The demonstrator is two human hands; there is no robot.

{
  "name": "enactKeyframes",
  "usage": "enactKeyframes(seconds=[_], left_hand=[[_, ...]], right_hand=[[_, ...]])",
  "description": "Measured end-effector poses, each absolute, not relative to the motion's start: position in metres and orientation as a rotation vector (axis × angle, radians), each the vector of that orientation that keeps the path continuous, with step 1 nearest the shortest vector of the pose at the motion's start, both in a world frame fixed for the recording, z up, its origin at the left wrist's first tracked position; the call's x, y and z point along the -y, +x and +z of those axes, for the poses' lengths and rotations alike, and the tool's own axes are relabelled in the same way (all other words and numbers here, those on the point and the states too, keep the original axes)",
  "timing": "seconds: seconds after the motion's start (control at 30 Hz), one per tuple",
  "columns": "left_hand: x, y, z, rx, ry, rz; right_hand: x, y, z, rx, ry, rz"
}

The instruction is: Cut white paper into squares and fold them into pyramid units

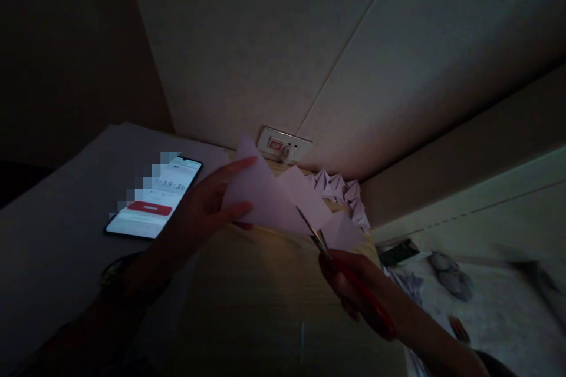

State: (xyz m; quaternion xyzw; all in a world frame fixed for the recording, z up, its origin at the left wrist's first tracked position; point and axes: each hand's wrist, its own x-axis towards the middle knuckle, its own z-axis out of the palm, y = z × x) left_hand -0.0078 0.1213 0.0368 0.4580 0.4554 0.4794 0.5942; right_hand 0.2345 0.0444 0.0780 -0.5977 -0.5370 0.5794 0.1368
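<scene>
In the dim head view, my left hand (pixel 216 200) grips a white sheet of paper (pixel 260 194), folded into a triangle, by its left side. Red-handled scissors (pixel 369 300) are in my right hand (pixel 349 283). Their metal blades point up and left, parted slightly, at the lower right corner of the folded paper. Whether the blades touch the paper, I cannot tell. Behind that corner lie a white paper square (pixel 305 194) and another white paper piece (pixel 342 230). Several small folded paper shapes (pixel 336 185) stand in a row by the wall.
A lit phone (pixel 154 200) rests on large white sheets (pixel 66 218) at the left of the wooden table (pixel 247 306). A wall socket (pixel 283 144) sits just above the table's back edge. Grey slippers (pixel 451 275) lie on the floor at the right.
</scene>
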Motion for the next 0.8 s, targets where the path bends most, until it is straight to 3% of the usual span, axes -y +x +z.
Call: enactKeyframes(seconds=[0.6,0.8], left_hand=[[-0.1197,-0.0116,0.0356,-1.110,1.329,0.938],[-0.1222,-0.0135,0.0329,-1.070,1.353,0.892]], right_hand=[[-0.0399,0.2307,0.0810,1.521,-1.731,1.710],[-0.0378,0.2350,0.0770,1.680,-1.697,1.559]])
